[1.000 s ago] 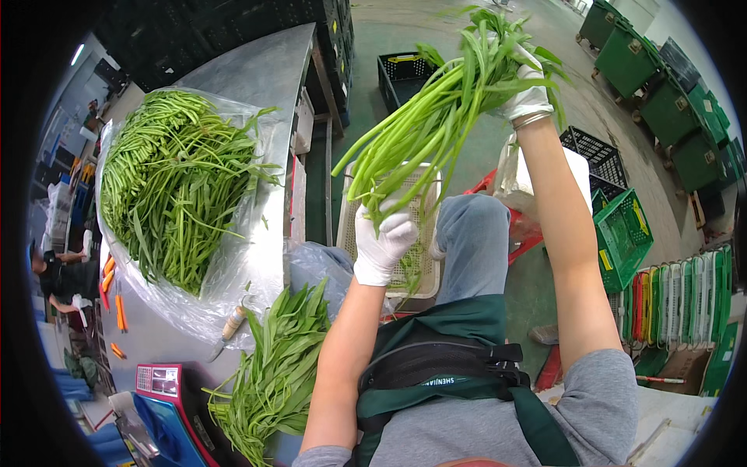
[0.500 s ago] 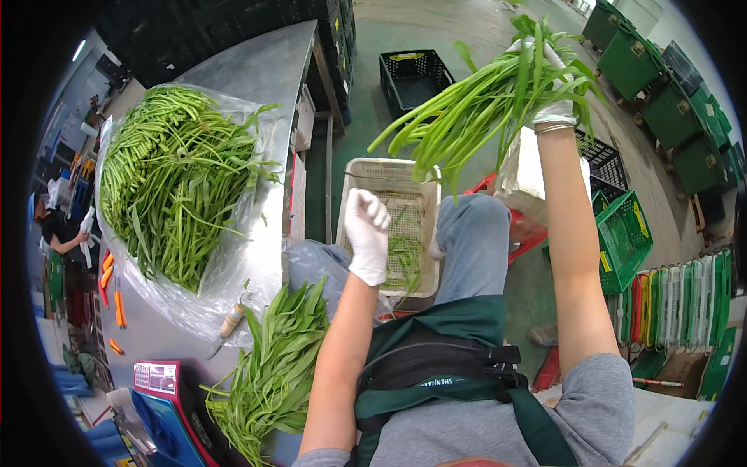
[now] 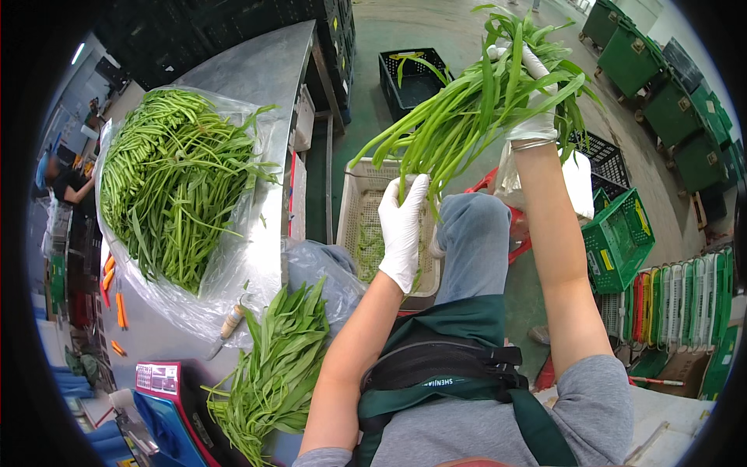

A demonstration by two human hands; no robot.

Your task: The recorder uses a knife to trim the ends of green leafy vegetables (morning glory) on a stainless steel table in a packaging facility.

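Note:
Up at the right, my white-gloved right hand (image 3: 537, 109) is closed round a bunch of leafy greens (image 3: 467, 101), the long stems slanting down to the left. My white-gloved left hand (image 3: 401, 233) has its fingertips pinched at the lower stem ends of that bunch. Beneath them stands a pale plastic crate (image 3: 352, 226) with loose green bits inside. On the metal table to the left, a big heap of greens (image 3: 179, 187) rests on clear plastic film. A smaller pile of greens (image 3: 272, 366) lies nearer me, beside a wooden-handled knife (image 3: 232, 321).
A black crate (image 3: 412, 97) sits on the floor ahead. At the right are a green crate (image 3: 618, 237), a red stool (image 3: 520, 233) partly hidden under something white, and green wheeled bins (image 3: 634, 58). Another person (image 3: 66, 183) works at the far left.
My left hand has moved up and right from over the crate to the stem ends and pinched there. The right hand has shifted slightly left with the bunch.

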